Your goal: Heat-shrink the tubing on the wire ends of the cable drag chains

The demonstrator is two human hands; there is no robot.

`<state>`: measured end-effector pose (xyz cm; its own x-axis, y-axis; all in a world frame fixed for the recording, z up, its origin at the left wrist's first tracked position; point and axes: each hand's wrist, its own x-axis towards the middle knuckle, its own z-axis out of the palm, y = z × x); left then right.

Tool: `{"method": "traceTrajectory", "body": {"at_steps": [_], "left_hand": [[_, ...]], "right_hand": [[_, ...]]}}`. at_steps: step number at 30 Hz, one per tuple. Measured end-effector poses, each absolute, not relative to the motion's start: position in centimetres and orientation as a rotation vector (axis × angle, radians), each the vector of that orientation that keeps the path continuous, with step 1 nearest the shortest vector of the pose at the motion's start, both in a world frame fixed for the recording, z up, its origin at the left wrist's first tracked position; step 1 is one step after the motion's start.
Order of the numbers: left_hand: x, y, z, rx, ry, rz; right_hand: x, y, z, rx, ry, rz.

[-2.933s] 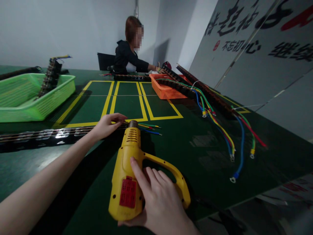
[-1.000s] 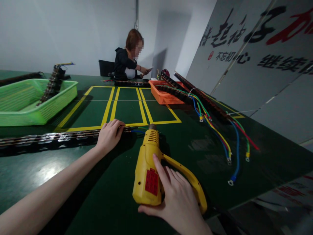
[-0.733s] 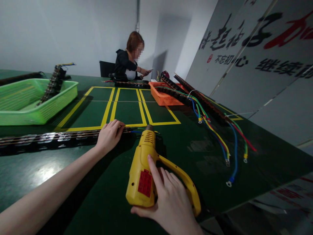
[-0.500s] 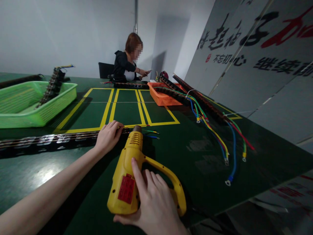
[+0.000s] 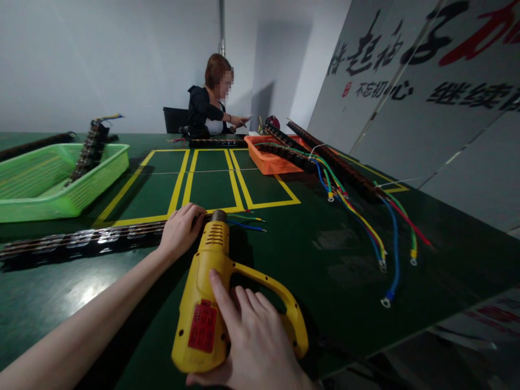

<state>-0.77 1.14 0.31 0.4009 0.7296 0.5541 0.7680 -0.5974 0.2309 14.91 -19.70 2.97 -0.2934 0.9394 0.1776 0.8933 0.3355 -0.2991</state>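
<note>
At the near side of the desk (image 5: 284, 260), the yellow heat gun (image 5: 205, 276) is clasped in the grip of the right hand (image 5: 255, 336), nozzle (image 5: 219, 215) beside the coloured wires (image 5: 246, 226). The left hand (image 5: 181, 230) has its grip pinched on the dark strip (image 5: 105, 238). Farther back: green basket (image 5: 101, 181), orange basket (image 5: 280, 165).

A clear way runs between green basket (image 5: 97, 187) and orange basket (image 5: 277, 167); heat gun (image 5: 201, 287) obstructs nearer.

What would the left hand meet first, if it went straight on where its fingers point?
Most likely the nozzle of the yellow heat gun, close to the left hand; depth is unclear, so it might pass over.
</note>
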Motion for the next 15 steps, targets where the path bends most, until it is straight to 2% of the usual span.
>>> {"method": "traceTrajectory", "body": {"at_steps": [15], "left_hand": [[-0.8,1.2,0.2,-2.575,-1.337,-0.975]], "right_hand": [[18.7,-21.0,3.1,-1.811,-2.121,0.025]]}}
